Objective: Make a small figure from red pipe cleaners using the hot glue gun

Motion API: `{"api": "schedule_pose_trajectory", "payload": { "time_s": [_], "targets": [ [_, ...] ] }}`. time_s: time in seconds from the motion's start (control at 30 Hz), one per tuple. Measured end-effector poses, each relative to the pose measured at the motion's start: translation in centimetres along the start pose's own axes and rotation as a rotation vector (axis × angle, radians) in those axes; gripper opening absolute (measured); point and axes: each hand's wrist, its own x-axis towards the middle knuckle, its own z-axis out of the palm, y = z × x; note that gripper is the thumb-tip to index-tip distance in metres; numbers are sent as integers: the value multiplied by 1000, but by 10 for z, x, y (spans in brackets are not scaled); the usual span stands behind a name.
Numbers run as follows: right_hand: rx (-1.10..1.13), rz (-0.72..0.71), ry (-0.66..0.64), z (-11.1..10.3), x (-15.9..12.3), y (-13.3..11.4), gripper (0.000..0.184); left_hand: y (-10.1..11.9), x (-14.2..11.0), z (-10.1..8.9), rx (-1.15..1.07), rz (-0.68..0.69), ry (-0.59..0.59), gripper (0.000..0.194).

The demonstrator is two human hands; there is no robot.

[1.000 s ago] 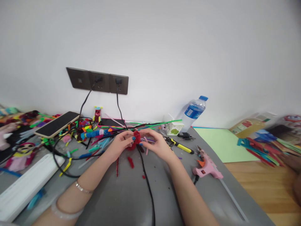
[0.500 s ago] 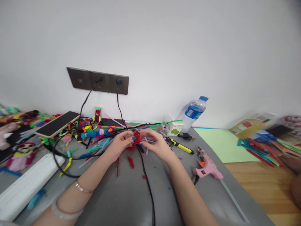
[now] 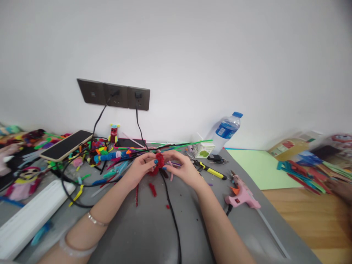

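Between my two hands, just above the grey table, is a red fuzzy pipe-cleaner piece [image 3: 159,160], bent into a rounded shape. My left hand [image 3: 141,168] pinches it from the left with thumb and fingers. From the right, my right hand [image 3: 181,167] has its fingers closed at the piece's other edge; part of the grip is hidden. A pale pink pipe cleaner [image 3: 171,172] shows by my right fingers. Below the hands lie a short red fuzzy scrap [image 3: 152,190] and a thin red strip [image 3: 136,195]. A black cable [image 3: 171,209] runs beneath them.
Several coloured pipe cleaners [image 3: 121,170] litter the left side, near a phone [image 3: 67,145] and a white power strip [image 3: 30,220]. To the right are yellow-handled pliers [image 3: 213,171], a pink glue gun [image 3: 242,196], a tilted bottle [image 3: 227,130] and another person's hand [image 3: 341,189].
My hands and the red piece keep nearly the same pose. At the far right, the other person's hand has shifted slightly beside the coloured strips.
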Motion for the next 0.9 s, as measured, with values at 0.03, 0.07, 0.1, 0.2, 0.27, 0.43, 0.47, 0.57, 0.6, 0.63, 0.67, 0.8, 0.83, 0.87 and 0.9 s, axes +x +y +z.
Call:
{"api": "schedule_pose_trajectory", "payload": {
  "time_s": [0.03, 0.07, 0.1, 0.2, 0.27, 0.43, 0.47, 0.57, 0.6, 0.63, 0.67, 0.8, 0.83, 0.87, 0.9],
  "targets": [
    [1, -3, -1, 0, 0, 0, 33, 0, 0, 0, 0, -1, 0, 39],
    [2, -7, -1, 0, 0, 0, 33, 0, 0, 0, 0, -4, 0, 39],
    [3, -11, -3, 0, 0, 1, 33, 0, 0, 0, -1, -5, 1, 39],
    [5, -16, -1, 1, 0, 1, 33, -1, 1, -1, -4, -2, -2, 38],
    [6, -15, -3, 1, 0, 1, 34, -1, 1, -1, -5, 6, -7, 37],
    [-2, -10, -6, 0, 0, 1, 34, -1, 0, -1, 9, 5, -1, 36],
    [-2, -11, -4, 0, 0, 1, 34, 0, 0, 0, 9, 2, -1, 36],
    [6, -22, -1, 0, 0, 1, 33, 1, 0, 0, 4, -2, -4, 38],
    [8, -25, 0, 0, 0, 1, 33, 1, 0, 1, 4, -1, -4, 38],
    [9, -26, 0, 1, 0, 1, 33, 1, 0, 1, 4, 1, -4, 38],
    [9, -26, 0, 1, 0, 1, 33, 1, -1, 1, 5, 2, -4, 38],
    [7, -20, -3, 1, 0, 0, 32, 0, 0, 0, 13, 6, 7, 37],
    [4, -18, -3, 1, 0, 0, 32, 0, 0, 0, 15, 5, 10, 37],
    [1, -17, -2, 1, 0, 0, 32, 0, 0, 0, 16, 3, 10, 36],
    [-1, -15, 0, 1, 0, -1, 32, 0, 0, 0, 18, 1, 10, 36]
  ]
}}
